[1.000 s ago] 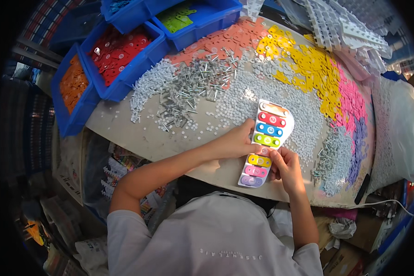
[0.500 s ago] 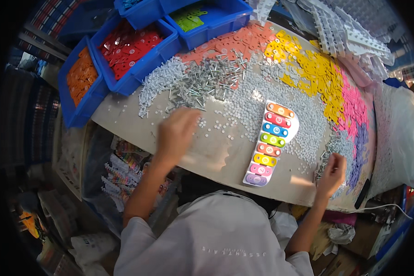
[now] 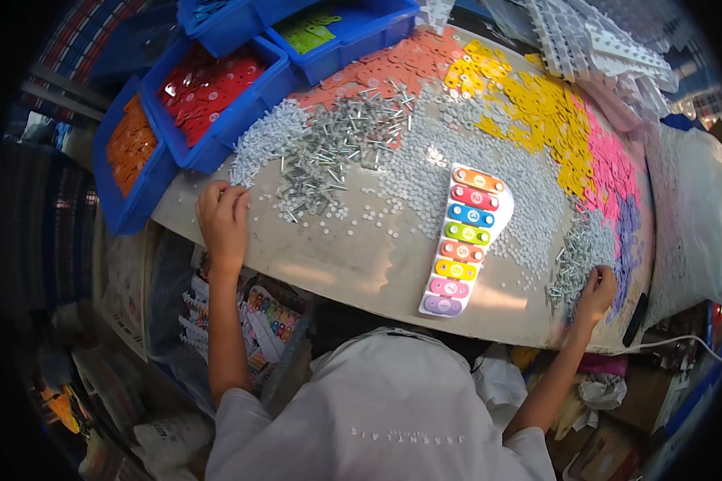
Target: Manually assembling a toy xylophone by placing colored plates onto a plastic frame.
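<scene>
A toy xylophone (image 3: 465, 240) with a white body and several coloured bars lies on the table (image 3: 361, 260), untouched, between my hands. My left hand (image 3: 223, 220) rests knuckles up at the table's left edge, fingertips on scattered small white washers beside a heap of metal screws (image 3: 337, 148). My right hand (image 3: 598, 290) reaches to the right edge, with its fingers in a smaller heap of screws (image 3: 576, 256). What either hand grips is hidden under the fingers.
Heaps of flat plastic pieces cover the far table: salmon (image 3: 393, 68), yellow (image 3: 537, 104), pink (image 3: 614, 168), purple (image 3: 630, 232). Blue bins hold red (image 3: 208, 84), orange (image 3: 128, 144) and green (image 3: 321, 32) pieces. White plastic frames (image 3: 594, 40) are stacked at the back right.
Both hands have let go of the xylophone and moved apart: the left one out to the table's left edge, the right one to the screws at the right.
</scene>
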`<state>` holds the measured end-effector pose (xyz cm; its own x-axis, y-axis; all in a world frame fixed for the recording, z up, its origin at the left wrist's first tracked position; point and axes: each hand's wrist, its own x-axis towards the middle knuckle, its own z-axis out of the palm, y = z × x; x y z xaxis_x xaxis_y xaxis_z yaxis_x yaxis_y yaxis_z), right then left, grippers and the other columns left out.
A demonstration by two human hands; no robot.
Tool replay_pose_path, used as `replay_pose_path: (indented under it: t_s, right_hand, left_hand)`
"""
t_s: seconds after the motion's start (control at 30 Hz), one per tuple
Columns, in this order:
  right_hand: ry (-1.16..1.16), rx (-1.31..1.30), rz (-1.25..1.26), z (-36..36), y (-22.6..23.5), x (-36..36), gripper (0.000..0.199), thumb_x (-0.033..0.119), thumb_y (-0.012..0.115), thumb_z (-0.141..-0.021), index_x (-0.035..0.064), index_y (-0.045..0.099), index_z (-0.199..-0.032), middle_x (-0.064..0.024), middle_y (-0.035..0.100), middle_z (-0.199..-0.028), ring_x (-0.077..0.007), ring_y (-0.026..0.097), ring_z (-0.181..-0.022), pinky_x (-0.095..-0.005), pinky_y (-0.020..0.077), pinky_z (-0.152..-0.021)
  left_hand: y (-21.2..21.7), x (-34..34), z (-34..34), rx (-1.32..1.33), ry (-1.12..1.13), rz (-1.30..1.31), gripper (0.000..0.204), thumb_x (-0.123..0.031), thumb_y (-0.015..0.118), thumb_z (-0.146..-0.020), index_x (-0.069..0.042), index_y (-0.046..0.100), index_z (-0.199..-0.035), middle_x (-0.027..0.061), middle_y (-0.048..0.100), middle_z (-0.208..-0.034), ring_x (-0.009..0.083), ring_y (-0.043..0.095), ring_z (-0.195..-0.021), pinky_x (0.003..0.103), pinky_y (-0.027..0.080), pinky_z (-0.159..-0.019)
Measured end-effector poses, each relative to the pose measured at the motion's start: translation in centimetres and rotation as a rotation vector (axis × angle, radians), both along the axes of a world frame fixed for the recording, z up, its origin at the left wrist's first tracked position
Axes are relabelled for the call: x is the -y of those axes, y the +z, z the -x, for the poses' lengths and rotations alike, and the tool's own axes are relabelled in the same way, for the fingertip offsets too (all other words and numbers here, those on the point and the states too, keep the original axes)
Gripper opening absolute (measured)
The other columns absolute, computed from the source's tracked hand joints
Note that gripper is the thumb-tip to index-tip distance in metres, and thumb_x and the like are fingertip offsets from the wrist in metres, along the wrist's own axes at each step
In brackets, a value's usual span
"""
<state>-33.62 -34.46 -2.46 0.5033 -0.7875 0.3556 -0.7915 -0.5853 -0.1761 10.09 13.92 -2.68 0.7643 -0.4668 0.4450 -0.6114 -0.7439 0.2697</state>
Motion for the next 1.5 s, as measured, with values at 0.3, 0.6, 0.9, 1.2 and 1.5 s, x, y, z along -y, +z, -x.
replay_pose_path:
  t_s: [0.3, 0.6, 0.9, 1.2, 1.5]
  right_hand:
    - [0.065, -0.056, 0.074, -1.8, 1.2, -1.2, 0.008, 0.008, 0.065, -0.090, 0.0016, 0.060, -0.089, -0.0153, 0.061, -0.084, -0.0352, 0.057, -0.083, -0.0457, 0.0431, -0.076]
    - [0.019, -0.006, -0.053, -0.9, 0.7, -1.1, 0.010, 0.005, 0.066, -0.089, 0.0014, 0.062, -0.097, -0.0122, 0.060, -0.085, -0.0296, 0.056, -0.079, -0.0406, 0.0449, -0.073]
    - [-0.042, 0.589, -0.385, -4.2, 3.1, -6.1, 0.011, 0.008, 0.068, -0.093, 0.0001, 0.061, -0.090, 0.0001, 0.060, -0.076, -0.0067, 0.049, -0.068, -0.0237, 0.0425, -0.064]
    - [0.254, 0.731, -1.381, -12.2, 3.4, -16.6, 0.005, 0.003, 0.070, -0.092, -0.0014, 0.067, -0.093, -0.0035, 0.066, -0.076, -0.0068, 0.058, -0.063, -0.0215, 0.0459, -0.056]
    - [0.215, 0.675, -1.392, -13.4, 2.7, -17.9, 0.015, 0.011, 0.074, -0.092, -0.0002, 0.064, -0.092, -0.0003, 0.067, -0.079, -0.0037, 0.056, -0.067, -0.0202, 0.0440, -0.056]
  left_hand:
    - [2.1, 7.1, 7.5, -0.438, -0.141, 0.473, 0.008, -0.003, 0.060, -0.096, 0.001, 0.064, -0.102, 0.0084, 0.064, -0.092, 0.0179, 0.060, -0.078, 0.031, 0.048, -0.073]
    - [2.7, 13.6, 13.6, -1.431, -0.594, 0.693, 0.012, 0.001, 0.066, -0.092, 0.003, 0.067, -0.105, 0.0034, 0.067, -0.097, 0.0099, 0.061, -0.090, 0.025, 0.049, -0.080]
    - [1.1, 15.5, 13.7, -1.779, -0.513, 0.682, 0.013, -0.002, 0.068, -0.093, 0.002, 0.068, -0.105, 0.0035, 0.070, -0.088, 0.0057, 0.063, -0.078, 0.019, 0.049, -0.068]
    - [0.6, 15.8, 13.5, -1.614, -0.550, 0.565, 0.027, -0.004, 0.069, -0.093, -0.001, 0.052, -0.113, 0.0001, 0.065, -0.078, 0.0030, 0.059, -0.071, 0.017, 0.043, -0.062]
    - [1.6, 16.6, 12.9, -1.510, -0.538, 0.328, 0.053, -0.016, 0.071, -0.094, 0.002, 0.039, -0.132, 0.0004, 0.063, -0.069, 0.0022, 0.054, -0.065, 0.018, 0.038, -0.059]
